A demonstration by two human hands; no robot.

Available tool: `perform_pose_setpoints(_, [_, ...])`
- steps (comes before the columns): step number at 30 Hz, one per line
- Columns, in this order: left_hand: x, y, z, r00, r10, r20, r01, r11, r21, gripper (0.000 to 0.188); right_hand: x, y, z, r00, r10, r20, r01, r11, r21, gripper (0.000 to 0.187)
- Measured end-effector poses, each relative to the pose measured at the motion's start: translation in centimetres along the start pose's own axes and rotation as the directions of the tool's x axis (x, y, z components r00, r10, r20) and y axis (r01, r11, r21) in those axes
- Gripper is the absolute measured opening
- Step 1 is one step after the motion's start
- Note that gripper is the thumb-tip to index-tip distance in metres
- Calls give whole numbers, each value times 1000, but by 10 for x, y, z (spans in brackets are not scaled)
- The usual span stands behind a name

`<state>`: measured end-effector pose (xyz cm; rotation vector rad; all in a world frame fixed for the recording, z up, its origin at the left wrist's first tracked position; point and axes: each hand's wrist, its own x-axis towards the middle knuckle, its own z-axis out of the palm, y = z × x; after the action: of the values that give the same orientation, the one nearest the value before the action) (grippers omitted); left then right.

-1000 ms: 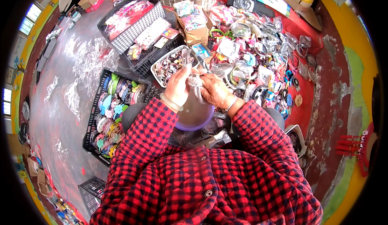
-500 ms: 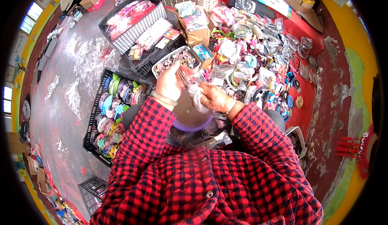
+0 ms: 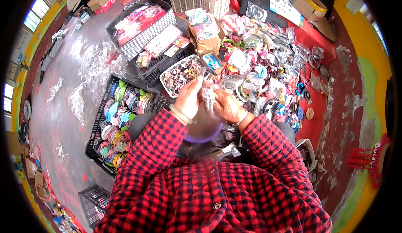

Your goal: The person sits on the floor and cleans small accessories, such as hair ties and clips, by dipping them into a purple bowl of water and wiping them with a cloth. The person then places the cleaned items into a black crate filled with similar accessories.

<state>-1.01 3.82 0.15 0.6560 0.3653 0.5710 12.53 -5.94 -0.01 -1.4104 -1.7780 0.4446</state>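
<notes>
My left hand [image 3: 189, 97] is closed at chest height, its fingers and thumb pinching one end of a bunched grey-white cloth hair accessory [image 3: 208, 97]. The fingers of my right hand [image 3: 228, 106] are curled round the cloth's other side. The exact kind of accessory cannot be made out, as both hands cover much of it. Below the hands is a round tub with a purple rim [image 3: 205, 139]. Just beyond my left hand lies a white basket [image 3: 164, 84] of hair ties and small bands.
A black crate [image 3: 99, 164] of colourful headbands stands at my left. Ahead right, a heap of packaged hair accessories [image 3: 259, 61] covers a red cloth. More crates, a cardboard box [image 3: 207, 42] and a beige basket [image 3: 201, 2] stand ahead. Another person [image 3: 78, 0] sits far left.
The hands have drawn closer together around the cloth. My left hand has shifted slightly right and down, uncovering more of the white basket; thin strands formerly visible at its fingers are now mostly hidden.
</notes>
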Motion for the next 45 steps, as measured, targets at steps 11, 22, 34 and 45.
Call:
perform_pose_setpoints(11, [2,14,2,990,-59,-130,38,986,-160,27,-2,-1,15,974,198,114,-220,944,244,16])
perform_pose_setpoints(22, [9,35,-16,991,-104,-87,91,985,-147,31,-5,3,3,985,23,168,10,982,-191,25])
perform_pose_setpoints(34, [0,7,8,997,-29,-74,24,998,-66,27,-4,12,19,985,170,18,-170,967,189,12])
perform_pose_setpoints(45, [8,31,-10,994,-90,-64,69,957,-283,23,-1,-3,9,974,176,142,-203,957,207,19])
